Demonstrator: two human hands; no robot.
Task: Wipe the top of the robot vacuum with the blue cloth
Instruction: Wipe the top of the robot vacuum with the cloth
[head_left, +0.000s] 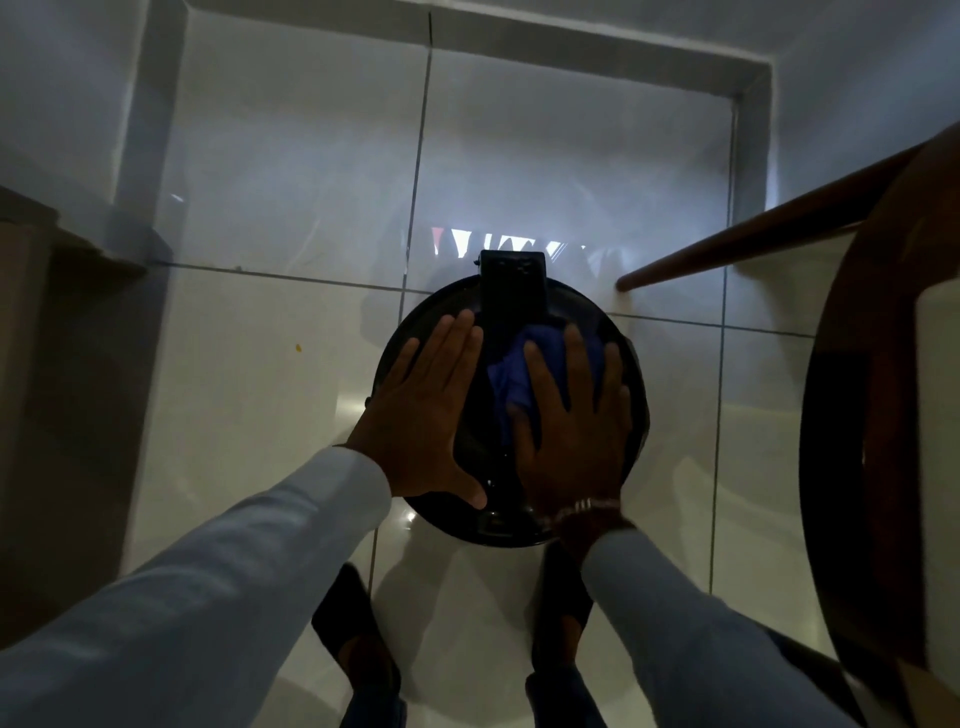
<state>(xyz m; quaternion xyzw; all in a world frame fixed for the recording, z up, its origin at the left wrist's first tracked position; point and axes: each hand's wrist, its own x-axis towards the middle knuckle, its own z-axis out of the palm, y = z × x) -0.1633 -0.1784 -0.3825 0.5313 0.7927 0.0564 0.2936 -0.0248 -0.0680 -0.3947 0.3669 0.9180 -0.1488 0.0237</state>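
A round black robot vacuum (621, 332) sits on the glossy white floor tiles in the middle of the head view. My left hand (428, 415) lies flat on its left half, fingers spread, holding nothing. My right hand (574, 426) presses down on a crumpled blue cloth (511, 371) on the vacuum's right half, fingers spread over it. Part of the cloth shows between and beyond my fingers; the rest is hidden under the palm. A black rectangular block (511, 283) stands on the vacuum's far edge.
A wooden chair (878, 415) stands close on the right, one leg (753, 239) reaching toward the vacuum. A brown box-like object (31, 322) sits at the left. A grey skirting (571, 39) borders the floor at the far end. My feet (358, 639) are just behind the vacuum.
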